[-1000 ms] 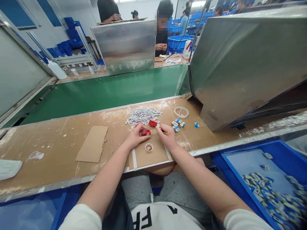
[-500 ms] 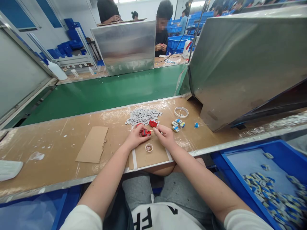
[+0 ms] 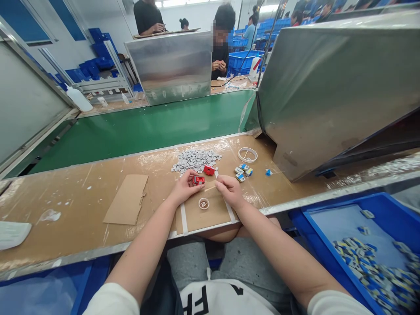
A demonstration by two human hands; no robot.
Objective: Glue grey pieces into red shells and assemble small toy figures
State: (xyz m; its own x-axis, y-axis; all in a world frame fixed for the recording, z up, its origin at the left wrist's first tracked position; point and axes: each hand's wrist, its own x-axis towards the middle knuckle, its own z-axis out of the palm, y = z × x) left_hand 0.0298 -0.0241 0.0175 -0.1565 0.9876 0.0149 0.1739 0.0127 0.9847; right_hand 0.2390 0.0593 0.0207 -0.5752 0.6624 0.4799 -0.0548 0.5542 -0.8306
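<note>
My left hand is closed on a small red plastic part with a hollow upper side. Between the fingers of my right hand is a thin wooden stick, its tip pointing left, apart from the red part. Below the stick stands a small round cup with a little brownish content. Another red part lies just beyond my hands, at the near edge of a heap of small grey flat pieces.
Several blue, white and yellow blocks and a tape ring lie to the right. A cardboard sheet lies left. Beyond the bench runs a green belt. A blue bin of blocks stands at right. Co-workers sit across the belt.
My right hand has drawn the stick's tip out of the red part, moving slightly right and down. My left hand still holds the red part.
</note>
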